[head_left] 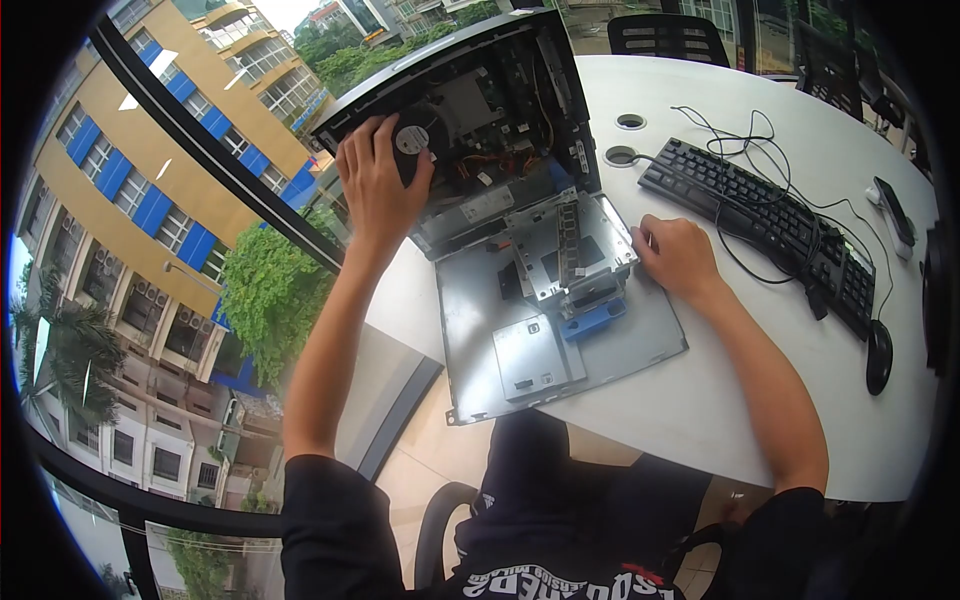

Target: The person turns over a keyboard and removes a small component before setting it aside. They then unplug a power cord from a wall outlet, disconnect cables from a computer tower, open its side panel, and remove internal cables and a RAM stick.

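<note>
An opened black desktop computer case (548,95) stands tilted on the table, its inside facing me. My left hand (385,185) is closed around a round black cooling fan (412,138) with a white label, at the left of the case; the fingers lie over its far side and the thumb on its near right side. Wires and boards show beside the fan. My right hand (680,255) rests on the table with its fingers curled in, fingertips right at the corner of a metal drive bracket (608,225). This bracket sits over a flat metal side panel (470,345).
A black keyboard (735,195) with a tangled cable lies on the white table (790,440) at right. A black mouse (879,358) and a small dark device (888,205) are beyond it. A cable hole (620,156) is behind my right hand. Windows border the left side.
</note>
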Motion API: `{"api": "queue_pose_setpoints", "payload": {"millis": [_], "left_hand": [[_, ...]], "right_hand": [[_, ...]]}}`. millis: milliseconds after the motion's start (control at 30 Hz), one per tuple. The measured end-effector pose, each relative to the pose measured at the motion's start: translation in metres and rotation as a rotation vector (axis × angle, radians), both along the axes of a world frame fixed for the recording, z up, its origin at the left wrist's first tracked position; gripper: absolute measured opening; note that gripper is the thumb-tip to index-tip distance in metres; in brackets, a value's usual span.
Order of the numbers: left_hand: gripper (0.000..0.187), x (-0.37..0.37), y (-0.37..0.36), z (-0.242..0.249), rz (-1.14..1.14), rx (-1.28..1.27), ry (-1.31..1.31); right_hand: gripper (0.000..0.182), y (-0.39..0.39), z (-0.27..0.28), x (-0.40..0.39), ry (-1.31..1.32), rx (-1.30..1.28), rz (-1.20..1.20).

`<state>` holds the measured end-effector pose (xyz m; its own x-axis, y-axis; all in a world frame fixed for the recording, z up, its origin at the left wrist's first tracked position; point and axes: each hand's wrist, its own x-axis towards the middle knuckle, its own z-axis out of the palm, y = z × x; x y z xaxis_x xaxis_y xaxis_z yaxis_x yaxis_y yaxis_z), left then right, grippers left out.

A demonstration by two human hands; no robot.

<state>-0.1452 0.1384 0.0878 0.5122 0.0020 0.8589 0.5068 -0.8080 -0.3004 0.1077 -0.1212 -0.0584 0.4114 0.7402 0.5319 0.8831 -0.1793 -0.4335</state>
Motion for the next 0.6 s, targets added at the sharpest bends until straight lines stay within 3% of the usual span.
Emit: {"api": "queue_pose_setpoints", "payload": {"millis": [133, 333, 433, 600], "left_hand": [[0.054, 0.003, -0.003, -0.001, -0.034, -0.085, -0.109], [0.047, 0.014, -0.027, 0.014, -0.239, -0.786, -0.352], [0.045, 0.009, -0.023, 0.02, -0.446, -0.95, -0.426], [0.042, 0.002, -0.018, 0.031, -0.568, -1.254, -0.555]], "right_hand": [[0.026, 0.0, 0.0, -0.001, -0.004, 0.0, 0.003], [0.026, 0.0, 0.001, -0.001, -0.006, 0.004, 0.007], [0.026, 0.0, 0.0, 0.0, -0.006, -0.005, 0.0], [0.026, 0.0, 0.001, -0.001, -0.007, 0.003, 0.004]]}}
